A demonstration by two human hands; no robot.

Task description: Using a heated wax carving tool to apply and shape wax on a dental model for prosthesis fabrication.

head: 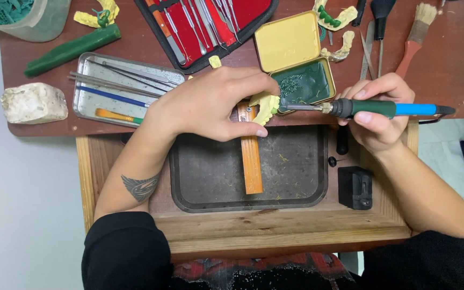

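A reddish-brown worktop spans the upper part of the head view, and set against its near edge is a wooden drawer holding a dark metal tray. A narrow wooden bench peg juts from the worktop's edge out over that tray.

At the worktop's near edge, directly above the peg, the person's left hand curls its fingers and thumb around a pale yellow dental cast, gripping it firmly. The right hand, to the right of the cast, is closed in a pen-like hold around an electric waxing tool with a green-and-blue handle; its metal tip touches the cast's right side.

Just beyond the cast on the worktop lies an open yellow tin, its lower half filled with dark green wax. Farther back on the worktop, a red-lined instrument case lies open with metal hand tools. On the worktop to the left of the left hand, a shallow steel tray holds brushes and probes; left of that sit a green wax stick and a whitish stone block. More yellow casts and a wooden-handled brush lie on the worktop behind the right hand. A small black box sits in the drawer, right of the dark tray.
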